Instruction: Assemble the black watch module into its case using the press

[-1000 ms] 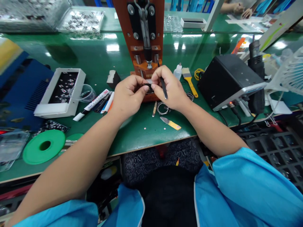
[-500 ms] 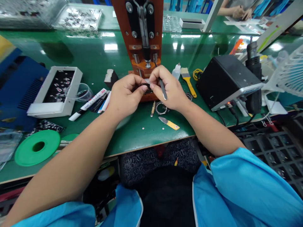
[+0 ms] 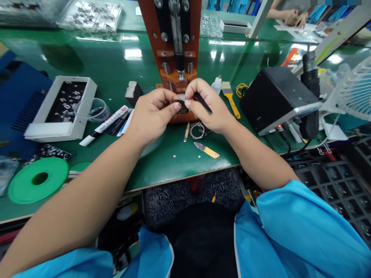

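Note:
Pinched between thumb and fingers of my left hand [image 3: 155, 114] is a small dark round part [image 3: 183, 108], too small to name. My right hand [image 3: 207, 104] is closed around slim dark tweezers [image 3: 203, 102], which slant across its fingers. Its thumb and fingertip meet at the part's right edge, and whether they hold a tiny piece there I cannot make out. Both hands are in front of the orange-brown press [image 3: 174, 75]. Below them lie a metal ring [image 3: 197, 131], a small narrow tool [image 3: 186, 132] and a knife with a yellow handle [image 3: 207, 150].
To the left are a white box of small parts [image 3: 60, 135], a clear cup [image 3: 98, 110], markers [image 3: 108, 121] and a green reel [image 3: 21, 185]. Rightward stand a brush [image 3: 231, 102], a black power unit [image 3: 278, 96] and a fan [image 3: 358, 88]. A co-worker's hands [image 3: 295, 18] show beyond.
The tweezers have turned in my right hand and now look dark instead of shiny. The dark part shows more of its face. The view has shifted slightly.

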A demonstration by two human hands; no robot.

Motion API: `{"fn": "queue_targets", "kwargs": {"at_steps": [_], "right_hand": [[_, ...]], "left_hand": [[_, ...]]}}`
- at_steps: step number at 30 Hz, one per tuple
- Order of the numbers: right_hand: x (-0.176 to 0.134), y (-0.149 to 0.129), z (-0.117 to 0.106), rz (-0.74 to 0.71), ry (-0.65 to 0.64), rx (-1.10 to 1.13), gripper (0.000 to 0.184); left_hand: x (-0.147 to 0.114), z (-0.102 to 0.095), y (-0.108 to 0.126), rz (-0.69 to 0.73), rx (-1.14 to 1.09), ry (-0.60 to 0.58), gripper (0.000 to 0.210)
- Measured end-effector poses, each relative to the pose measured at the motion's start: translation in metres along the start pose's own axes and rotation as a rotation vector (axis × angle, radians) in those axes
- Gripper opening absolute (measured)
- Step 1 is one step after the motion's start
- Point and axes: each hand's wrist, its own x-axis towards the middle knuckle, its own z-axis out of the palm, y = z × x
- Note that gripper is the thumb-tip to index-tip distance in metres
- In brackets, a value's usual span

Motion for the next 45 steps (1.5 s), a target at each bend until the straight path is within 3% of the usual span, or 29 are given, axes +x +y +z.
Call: {"fn": "queue_targets", "kwargs": {"at_steps": [5,15,20,23,25,29,36,45], "right_hand": [[-0.001,-0.001,0.002,0.03,0.016,-0.014,0.018],[-0.002,-0.005,0.007,-0.001,0.124,0.007,0.012],[-0.003,-0.012,0.011,-0.014,0.165,0.075,0.032],[-0.004,-0.012,0.011,0.036,0.134,0.126,0.043],[-0.005,-0.01,0.011,0.058,0.12,0.172,0.04],[-0.006,-0.007,0.012,0.064,0.149,0.249,0.03],[-0.004,-0.009,0.015,0.155,0.189,0.329,0.037],[-0.004,-0.008,0.015,0.147,0.199,0.378,0.032]], "left_hand": [[0.0,0.002,0.0,-0.01,-0.032,0.026,0.048],[0.0,-0.003,-0.002,0.101,0.096,0.098,0.035],[-0.005,0.0,0.009,0.178,0.278,0.14,0.012],[-0.006,0.003,0.017,0.181,0.324,0.161,0.01],[-0.007,0.004,0.021,0.177,0.339,0.156,0.012],[-0.008,0.002,0.016,0.311,0.412,0.117,0.008],[-0.002,-0.008,-0.005,0.654,0.573,0.062,0.011],[-0.001,-0.009,-0.006,0.688,0.573,0.087,0.01]]}}
